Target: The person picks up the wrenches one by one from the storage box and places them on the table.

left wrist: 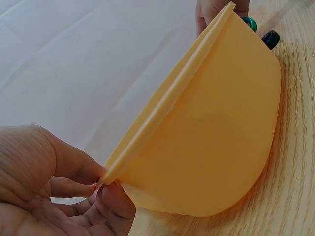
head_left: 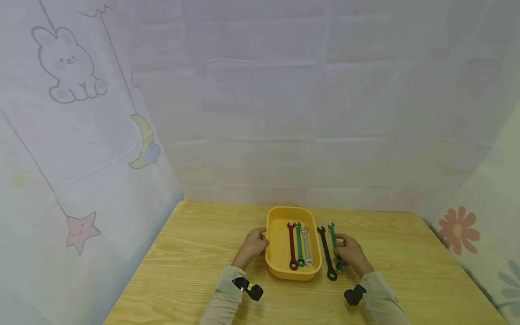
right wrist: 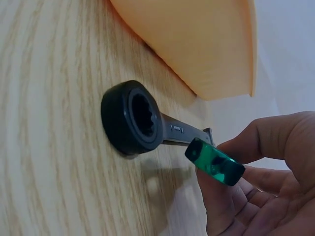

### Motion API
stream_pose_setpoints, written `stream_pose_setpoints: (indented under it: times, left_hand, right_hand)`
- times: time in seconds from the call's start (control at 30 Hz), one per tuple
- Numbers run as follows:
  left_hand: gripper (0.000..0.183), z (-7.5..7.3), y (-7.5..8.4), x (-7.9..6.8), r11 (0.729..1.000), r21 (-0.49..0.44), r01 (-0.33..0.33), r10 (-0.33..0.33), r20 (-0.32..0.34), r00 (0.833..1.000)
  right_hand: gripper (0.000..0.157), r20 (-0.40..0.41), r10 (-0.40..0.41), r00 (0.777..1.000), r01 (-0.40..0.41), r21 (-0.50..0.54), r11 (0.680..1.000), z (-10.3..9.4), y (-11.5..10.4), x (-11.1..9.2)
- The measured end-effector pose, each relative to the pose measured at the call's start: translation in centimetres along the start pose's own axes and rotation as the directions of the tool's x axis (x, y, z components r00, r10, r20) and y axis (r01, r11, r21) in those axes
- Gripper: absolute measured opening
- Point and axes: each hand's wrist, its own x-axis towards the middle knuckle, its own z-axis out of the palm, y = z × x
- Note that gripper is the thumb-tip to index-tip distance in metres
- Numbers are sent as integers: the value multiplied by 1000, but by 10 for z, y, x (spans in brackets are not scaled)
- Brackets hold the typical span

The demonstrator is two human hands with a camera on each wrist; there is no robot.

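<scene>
My left hand (head_left: 253, 244) pinches the left rim of a yellow plastic bin (head_left: 278, 237) between thumb and fingers; the left wrist view shows this grip (left wrist: 64, 177) at the lip. Inside the bin lie a red wrench (head_left: 291, 246), a green wrench (head_left: 299, 246) and a silver wrench (head_left: 306, 246), side by side. To the right of the bin, my right hand (head_left: 352, 255) holds a second green wrench (head_left: 333, 237) by its shank, the ring end toward me. Between that hand and the bin, a black wrench (right wrist: 133, 118) lies on the table.
The wooden table (head_left: 195, 262) runs back to a pale sheet wall (head_left: 260, 113). Printed sheets with a bunny (head_left: 69, 63) and a flower (head_left: 457, 230) stand at the sides. A small black device (head_left: 248, 289) is strapped on the left sleeve and another (head_left: 355, 294) on the right.
</scene>
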Motion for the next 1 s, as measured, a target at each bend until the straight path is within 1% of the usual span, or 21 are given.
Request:
stream_pose_setpoints:
  times: [0.3,0.43,0.63,0.8,1.0]
  left_hand:
    - [53,0,0,-2,1000,-9,7,-7,1,1000]
    - [54,0,1,-2,1000,3,-3,3,-8,1000]
    - [54,-1,1,-2,1000,-4,2,-2,-6,1000]
    - [54,-2,1,-2,1000,-20,-2,2,1,1000]
    - [54,-2,1,-3,1000,-11,-1,1,4,1000]
  right_hand:
    - [56,-4,-3,1000,3,-61,998,3,5,2]
    - [55,-3,-17,1000,17,-60,998,4,6,2]
    - [55,6,-23,1000,23,-65,998,4,5,3]
    - [55,0,-40,999,40,-90,995,4,6,4]
    - [54,-21,-52,998,50,-112,992,5,9,5]
